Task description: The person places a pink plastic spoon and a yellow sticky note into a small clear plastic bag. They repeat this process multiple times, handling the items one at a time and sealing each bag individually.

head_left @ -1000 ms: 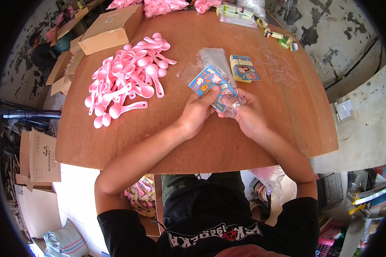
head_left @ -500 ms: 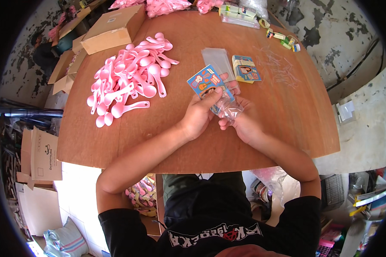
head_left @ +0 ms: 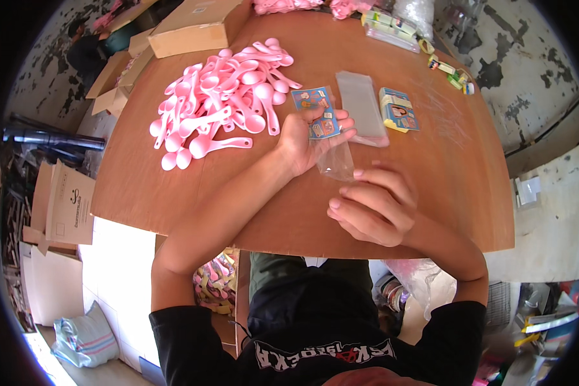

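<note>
My left hand [head_left: 303, 143] is palm up above the table, its thumb pressed over a blue printed card [head_left: 327, 126]. A clear plastic bag [head_left: 336, 162] surrounds the card, and its lower end hangs toward me. My right hand [head_left: 379, 204] is raised just beside that end, fingers apart and loosely curled. Its topmost fingertip is close to the bag's corner; whether they touch I cannot tell. Past the left fingertips lies a stack of clear bags [head_left: 361, 106]. A stack of printed cards [head_left: 399, 110] sits to its right.
A heap of pink spoons [head_left: 219, 96] covers the table's left part. Behind it stands a cardboard box [head_left: 196, 29]. Thin clear strips [head_left: 447, 122] lie at the right, with small yellow-green pieces [head_left: 457, 78] beyond. The wooden table's near edge [head_left: 289, 254] is close to my body.
My right hand has come away from the card, toward me, with its fingers spreading. My left hand has turned palm up with the card and bag. The view has shifted, moving the table things rightward.
</note>
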A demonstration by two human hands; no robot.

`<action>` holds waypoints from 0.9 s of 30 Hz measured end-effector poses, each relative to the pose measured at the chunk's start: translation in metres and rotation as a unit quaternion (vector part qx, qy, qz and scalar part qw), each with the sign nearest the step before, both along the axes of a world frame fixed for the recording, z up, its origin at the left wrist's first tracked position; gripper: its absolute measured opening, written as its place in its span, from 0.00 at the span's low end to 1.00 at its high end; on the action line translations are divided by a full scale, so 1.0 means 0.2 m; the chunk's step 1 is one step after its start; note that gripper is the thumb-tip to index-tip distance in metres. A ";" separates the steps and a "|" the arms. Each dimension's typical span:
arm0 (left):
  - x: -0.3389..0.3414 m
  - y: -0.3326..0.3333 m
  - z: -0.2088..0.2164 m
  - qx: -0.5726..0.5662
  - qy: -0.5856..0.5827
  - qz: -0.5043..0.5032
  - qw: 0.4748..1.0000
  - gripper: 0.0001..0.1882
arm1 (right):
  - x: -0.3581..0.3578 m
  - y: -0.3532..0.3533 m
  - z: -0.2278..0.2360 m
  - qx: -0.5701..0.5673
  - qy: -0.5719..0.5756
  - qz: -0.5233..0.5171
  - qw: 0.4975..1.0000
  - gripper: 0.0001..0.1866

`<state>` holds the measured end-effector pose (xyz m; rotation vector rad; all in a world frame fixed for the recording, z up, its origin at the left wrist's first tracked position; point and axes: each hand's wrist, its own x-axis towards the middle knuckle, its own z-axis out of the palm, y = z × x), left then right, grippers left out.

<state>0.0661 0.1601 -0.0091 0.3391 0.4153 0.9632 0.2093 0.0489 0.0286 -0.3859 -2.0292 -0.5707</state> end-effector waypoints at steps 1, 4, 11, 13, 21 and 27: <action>0.00 -0.01 0.01 -0.002 0.000 0.004 1.000 0.16 | -0.05 0.01 0.05 -0.002 0.000 0.004 1.000 0.10; 0.00 -0.03 0.05 -0.009 0.137 -0.035 0.990 0.18 | -0.23 0.16 0.15 -0.183 -0.045 -0.034 0.981 0.13; -0.01 0.05 -0.15 0.161 0.049 -0.045 0.985 0.22 | -0.54 0.82 0.03 -0.197 -0.346 -0.127 0.909 0.11; 0.01 0.01 -0.06 0.109 0.098 -0.005 0.989 0.22 | -0.55 0.87 0.09 -0.259 -0.347 -0.096 0.896 0.13; -0.02 -0.01 -0.01 0.112 0.132 -0.014 0.985 0.20 | -0.58 0.90 0.07 0.007 -0.455 -0.058 0.888 0.05; -0.02 0.00 -0.03 0.160 0.086 -0.012 0.983 0.22 | -0.33 0.61 0.20 -0.359 -0.042 0.084 0.929 0.10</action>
